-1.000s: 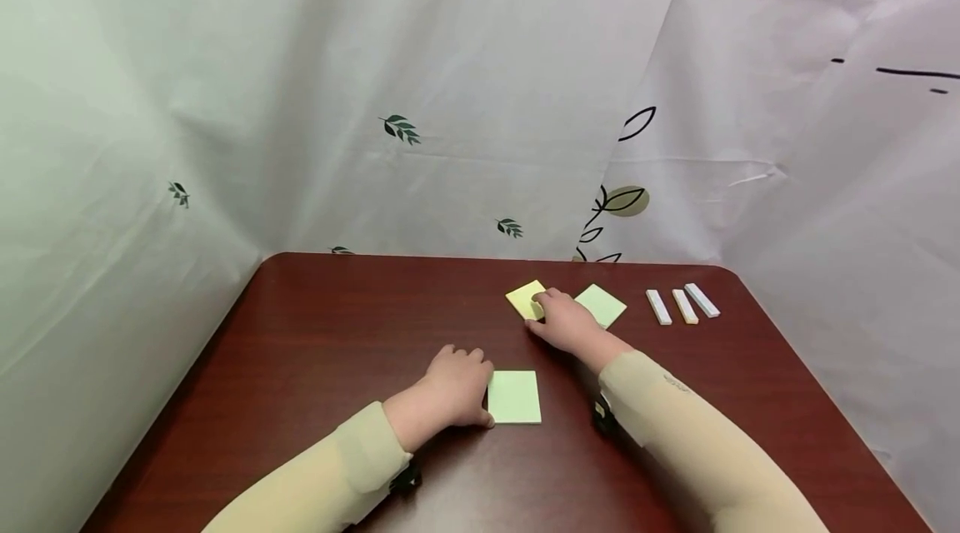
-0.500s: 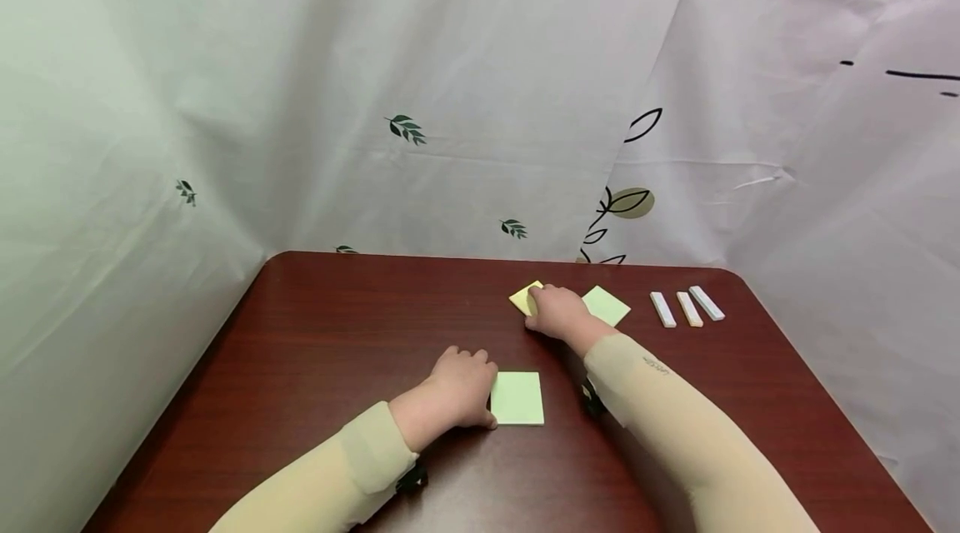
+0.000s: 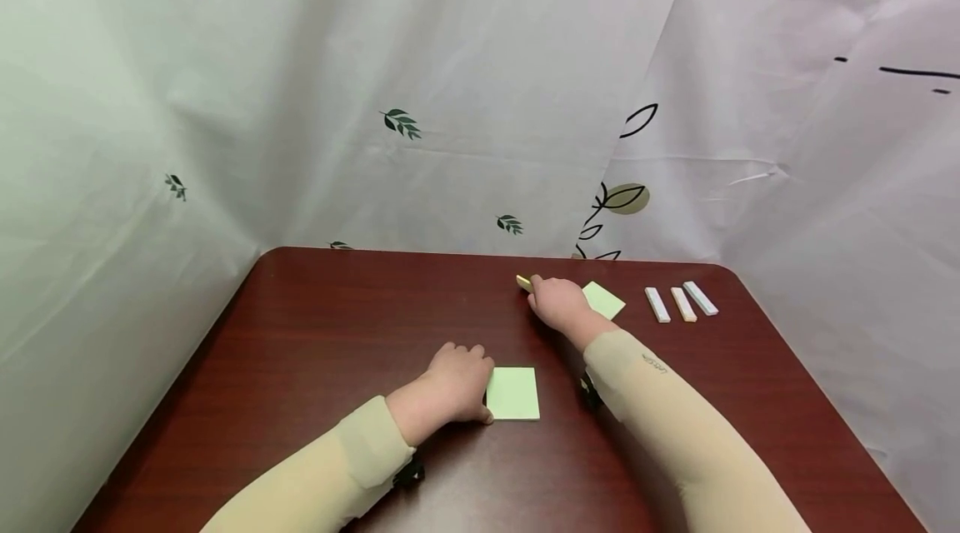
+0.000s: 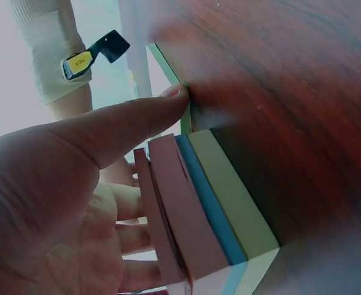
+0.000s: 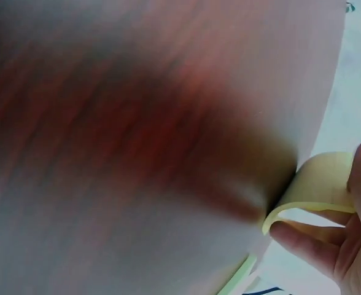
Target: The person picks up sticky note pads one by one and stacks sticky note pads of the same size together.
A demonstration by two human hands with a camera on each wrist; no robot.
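The right hand (image 3: pixel 557 304) pinches a yellow pad (image 5: pixel 323 177) near the far edge of the counter (image 3: pixel 360 308), just right of centre in the head view. The pad bows into a curve in the right wrist view, and that bend looks like the likeliest source of trouble: if the pinch loosens, it could spring flat and slip out, and if the squeeze tightens, it may crease or fan its sheets. Whether its lower edge touches the surface I cannot tell.

The left hand (image 3: pixel 455 383), low and left of centre, curls around a stack of coloured pads (image 4: pixel 186 209), fingers on the far side, while the thumb reaches past to the edge of a green pad (image 3: pixel 513 393). How stack and pad meet is hidden. In the left wrist view the topmost pink layer (image 4: pixel 156 212) leans a little away from the one beneath, so uneven finger pressure could skew or shed it. A push of the thumb might likewise shove the green pad out of line.

Another green pad (image 3: pixel 604 300) lies half covered behind the right hand; drawing that hand back low could drag the pad along or knock it askew. The strap-on wrist mount (image 3: pixel 590 391) hangs under the right sleeve (image 3: pixel 667 425) and might clip the nearer pad on a leftward swing. The white bars (image 3: pixel 683 305) at the right of the frame sit well apart from both hands, so only a wide sweep seems likely to scatter them.
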